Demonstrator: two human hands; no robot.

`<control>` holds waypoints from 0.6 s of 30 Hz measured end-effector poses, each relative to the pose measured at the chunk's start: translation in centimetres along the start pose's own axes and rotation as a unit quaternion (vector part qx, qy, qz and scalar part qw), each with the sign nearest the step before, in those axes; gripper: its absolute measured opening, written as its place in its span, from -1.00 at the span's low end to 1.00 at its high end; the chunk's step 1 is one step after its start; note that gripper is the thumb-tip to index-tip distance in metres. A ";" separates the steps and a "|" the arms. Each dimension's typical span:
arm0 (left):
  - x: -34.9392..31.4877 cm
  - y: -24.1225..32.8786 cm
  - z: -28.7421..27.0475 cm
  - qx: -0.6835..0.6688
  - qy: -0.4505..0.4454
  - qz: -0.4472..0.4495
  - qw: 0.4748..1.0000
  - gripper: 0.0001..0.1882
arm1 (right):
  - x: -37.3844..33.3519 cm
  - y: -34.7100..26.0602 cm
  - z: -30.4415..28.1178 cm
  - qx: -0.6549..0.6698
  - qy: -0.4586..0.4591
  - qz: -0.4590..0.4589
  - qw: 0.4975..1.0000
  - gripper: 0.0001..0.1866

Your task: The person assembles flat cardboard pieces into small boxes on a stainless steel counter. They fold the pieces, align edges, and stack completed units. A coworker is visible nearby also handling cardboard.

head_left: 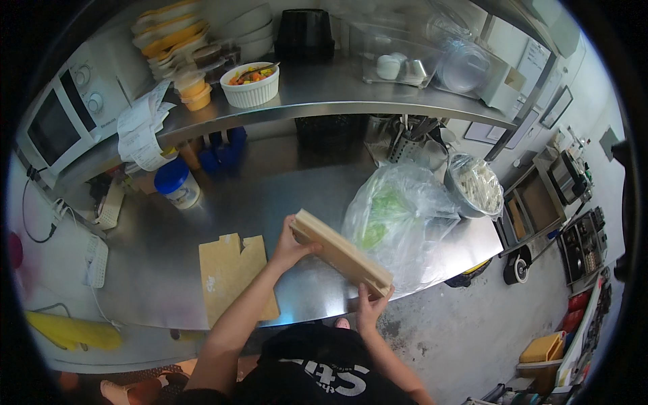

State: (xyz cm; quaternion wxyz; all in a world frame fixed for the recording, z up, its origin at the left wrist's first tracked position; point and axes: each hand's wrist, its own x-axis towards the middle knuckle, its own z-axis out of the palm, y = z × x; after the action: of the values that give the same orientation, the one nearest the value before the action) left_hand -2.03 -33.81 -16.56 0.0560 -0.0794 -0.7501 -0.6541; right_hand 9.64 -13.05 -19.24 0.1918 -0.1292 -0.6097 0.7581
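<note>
A long, narrow tan box [341,253], apparently of cardboard, is held at a slant above the front of the steel table. Its far left end is gripped by my left hand [291,246], with the thumb along the near side. At its near right end, the fingers of my right hand [371,309] close round the corner. Beneath my left forearm lies a flat piece of brown cardboard [233,280] with a notched far edge. Just right of the box sits a clear plastic bag [412,216] with green leaves inside.
A shelf [317,101] spans the back, bearing a white bowl [251,91] of chopped food, tubs and a microwave [74,101]. Under it stand a blue-lidded tub [177,183] and a utensil holder [403,148]. A plastic-covered bowl [474,185] is at the table's right end.
</note>
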 end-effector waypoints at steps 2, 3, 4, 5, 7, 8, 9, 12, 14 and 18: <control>-0.1 0.9 -0.4 -0.018 0.034 -0.015 0.999 -0.10 | -1.5 0.1 0.2 -0.021 -0.033 -0.007 0.999 -0.39; -0.1 1.5 -0.9 -0.014 0.029 0.015 0.999 -0.12 | -2.5 0.1 0.3 -0.008 -0.044 0.002 0.999 -0.40; -0.1 2.3 -1.7 0.014 0.006 -0.001 1.000 -0.13 | -3.4 -0.1 0.2 0.002 -0.059 -0.001 0.998 -0.42; -0.1 3.1 -2.6 0.041 -0.011 -0.011 0.999 -0.14 | -4.2 -0.2 0.0 0.026 -0.093 0.016 0.995 -0.42; -0.1 4.7 -4.2 0.100 -0.041 -0.010 0.994 -0.18 | -5.0 -0.8 -0.6 -0.014 -0.149 0.099 0.984 -0.48; 0.2 5.5 -4.8 0.139 -0.065 -0.040 0.987 -0.20 | -5.2 -1.2 -0.9 -0.066 -0.180 0.133 0.972 -0.52; 0.7 6.1 -5.5 0.178 -0.091 -0.072 0.977 -0.21 | -5.3 -1.4 -0.9 -0.096 -0.225 0.066 0.967 -0.56; 2.8 6.6 -5.4 0.242 -0.183 -0.089 0.949 -0.22 | -5.2 -2.1 -0.4 -0.220 -0.307 0.026 0.925 -0.63; 4.2 5.8 -4.4 0.303 -0.240 -0.091 0.918 -0.20 | -4.9 -2.1 0.3 -0.290 -0.360 0.098 0.881 -0.63; 4.9 3.3 -1.7 0.443 -0.301 -0.148 0.831 -0.22 | -4.1 -1.8 1.1 -0.209 -0.343 0.313 0.861 -0.58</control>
State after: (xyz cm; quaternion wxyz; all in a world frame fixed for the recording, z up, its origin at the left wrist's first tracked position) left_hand -6.23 -34.86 -12.20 -0.2410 -0.1274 -0.9420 -0.1956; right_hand 13.08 -15.55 -17.38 -0.3079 -0.0821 -0.7087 0.6294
